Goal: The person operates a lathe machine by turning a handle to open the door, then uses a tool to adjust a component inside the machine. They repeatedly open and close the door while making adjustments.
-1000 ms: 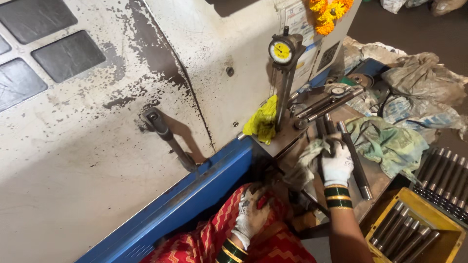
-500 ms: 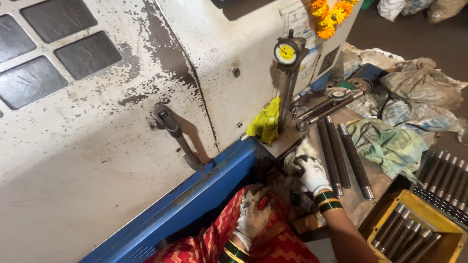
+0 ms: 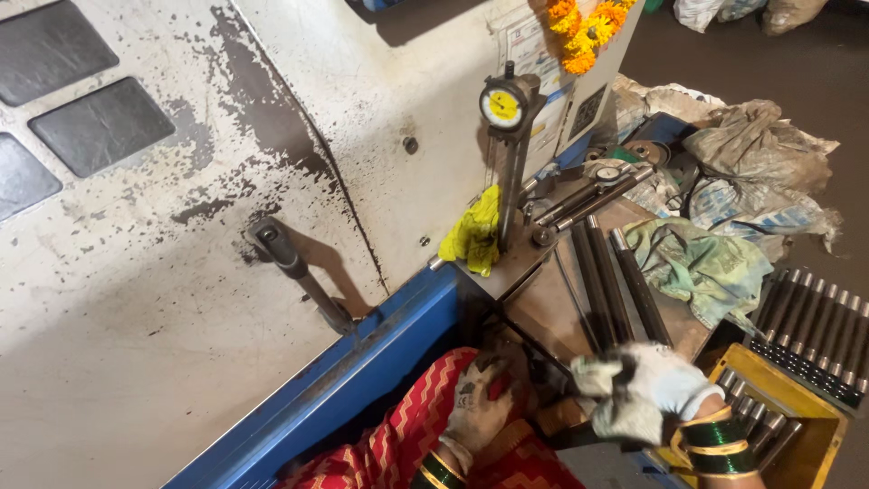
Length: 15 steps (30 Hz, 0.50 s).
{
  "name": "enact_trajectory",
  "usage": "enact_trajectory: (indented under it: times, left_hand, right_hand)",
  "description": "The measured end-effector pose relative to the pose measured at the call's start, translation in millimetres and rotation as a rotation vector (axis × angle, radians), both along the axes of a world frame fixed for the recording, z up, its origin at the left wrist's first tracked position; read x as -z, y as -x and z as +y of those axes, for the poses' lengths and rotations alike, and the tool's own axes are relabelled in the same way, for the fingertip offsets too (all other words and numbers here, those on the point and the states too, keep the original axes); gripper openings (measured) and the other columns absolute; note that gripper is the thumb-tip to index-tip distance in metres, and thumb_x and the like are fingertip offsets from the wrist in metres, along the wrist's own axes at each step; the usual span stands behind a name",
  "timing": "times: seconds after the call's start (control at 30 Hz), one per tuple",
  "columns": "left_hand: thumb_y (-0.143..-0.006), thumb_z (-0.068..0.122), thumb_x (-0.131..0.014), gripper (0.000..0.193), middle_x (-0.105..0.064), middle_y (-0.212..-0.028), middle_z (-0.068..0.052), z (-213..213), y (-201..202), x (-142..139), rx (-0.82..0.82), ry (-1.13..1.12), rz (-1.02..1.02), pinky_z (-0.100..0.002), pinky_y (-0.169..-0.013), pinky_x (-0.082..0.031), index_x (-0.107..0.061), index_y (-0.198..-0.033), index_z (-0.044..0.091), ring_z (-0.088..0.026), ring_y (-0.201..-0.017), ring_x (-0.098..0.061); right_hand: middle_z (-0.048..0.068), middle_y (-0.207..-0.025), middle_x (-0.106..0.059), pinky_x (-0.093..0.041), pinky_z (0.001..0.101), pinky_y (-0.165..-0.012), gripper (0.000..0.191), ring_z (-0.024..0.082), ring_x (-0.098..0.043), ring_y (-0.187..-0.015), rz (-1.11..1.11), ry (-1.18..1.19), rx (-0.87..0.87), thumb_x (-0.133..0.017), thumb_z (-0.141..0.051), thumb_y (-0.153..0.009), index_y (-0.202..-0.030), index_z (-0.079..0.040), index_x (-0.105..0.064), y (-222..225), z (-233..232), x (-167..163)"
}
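My right hand [image 3: 647,391], in a white glove, is closed around a dark metal rod [image 3: 549,373] at the front edge of the small metal bench [image 3: 543,303]. The rod's free end points left toward my left hand [image 3: 478,406]. That hand is gloved too and rests curled on my red patterned lap cloth [image 3: 412,433]. Blur hides whether its fingers touch the rod. Three more dark rods [image 3: 608,276] lie side by side on the bench, just beyond my right hand.
A dial gauge on a stand [image 3: 503,107] rises at the bench's back, with a yellow cloth [image 3: 474,232] beside it. A green rag [image 3: 699,264] lies to the right. A yellow crate of rods [image 3: 786,424], a rack of rods [image 3: 816,333], a blue machine rail [image 3: 362,373] and a lever [image 3: 291,264] surround me.
My right hand has drawn back from the rods on the bench toward my lap, now with a dark rod in it. The view has shifted slightly.
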State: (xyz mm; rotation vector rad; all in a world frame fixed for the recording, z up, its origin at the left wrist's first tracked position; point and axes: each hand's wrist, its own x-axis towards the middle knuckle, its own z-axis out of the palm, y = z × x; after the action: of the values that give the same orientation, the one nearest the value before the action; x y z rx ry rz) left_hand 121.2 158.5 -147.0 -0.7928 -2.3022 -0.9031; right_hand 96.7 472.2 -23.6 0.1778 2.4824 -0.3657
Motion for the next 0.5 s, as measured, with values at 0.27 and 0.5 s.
enact_trajectory:
  times: [0.27,0.5]
  left_hand:
    - [-0.086,0.020,-0.074,0.040,-0.061,-0.135,-0.018,11.7,2.2,-5.9,-0.002,-0.065,-0.206,-0.048,-0.106,-0.045,-0.066,-0.124,0.011,-0.040,-0.126,-0.055]
    - [-0.086,0.020,-0.073,0.042,-0.061,-0.136,-0.018,10.6,0.2,-19.0,-0.019,-0.101,-0.340,-0.047,-0.107,-0.046,-0.066,-0.126,0.011,-0.040,-0.126,-0.056]
  right_hand:
    - [0.009,-0.126,-0.064,-0.055,0.0415,-0.097,0.045,0.027,-0.066,-0.114,0.465,-0.196,0.080,-0.066,-0.038,-0.090,-0.131,-0.021,-0.064,65.6,-71.3,-21.8]
    - [0.011,-0.137,-0.058,-0.043,0.0450,-0.108,0.046,0.032,-0.054,-0.129,0.530,-0.302,-0.038,-0.066,-0.032,-0.087,-0.130,-0.014,-0.062,127.7,-99.3,64.0]
